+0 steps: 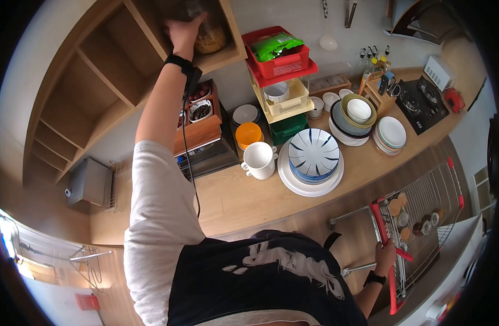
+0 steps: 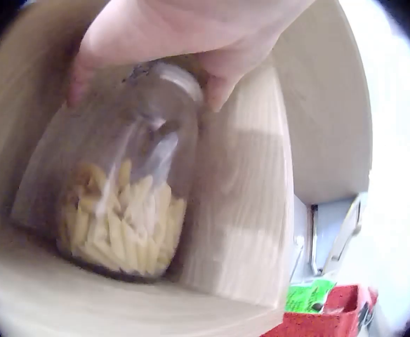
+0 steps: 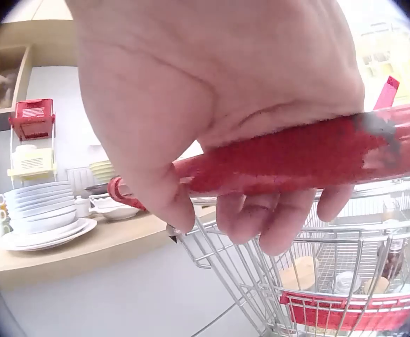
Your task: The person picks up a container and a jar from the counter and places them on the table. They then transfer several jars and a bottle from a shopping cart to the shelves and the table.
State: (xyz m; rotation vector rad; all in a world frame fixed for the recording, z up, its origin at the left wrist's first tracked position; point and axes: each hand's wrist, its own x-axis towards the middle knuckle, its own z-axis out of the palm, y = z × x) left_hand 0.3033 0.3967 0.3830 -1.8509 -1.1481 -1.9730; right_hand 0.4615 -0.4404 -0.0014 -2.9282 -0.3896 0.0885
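Note:
In the wall cabinet's end compartment stands a clear glass jar (image 2: 124, 189) partly filled with penne pasta. My left hand (image 1: 183, 37) reaches in over its top. In the left wrist view the thumb (image 2: 220, 88) and a finger (image 2: 78, 78) are spread on either side of the jar's upper end, wider than it. The jar's base rests on the compartment floor. My right hand (image 3: 226, 91) grips the red handle (image 3: 296, 158) of a wire shopping cart (image 1: 423, 201), its fingers curled beneath the bar. Several small jars (image 1: 423, 227) lie in the cart.
Below the cabinet (image 1: 105, 60), a counter (image 1: 222, 193) holds stacked plates (image 1: 313, 152), white mugs (image 1: 259, 160), orange bowls (image 1: 248, 135) and a tiered rack with a red basket (image 1: 276, 60). A black stove (image 1: 421, 103) sits at the far right. A cable (image 1: 190, 163) hangs from my left wrist.

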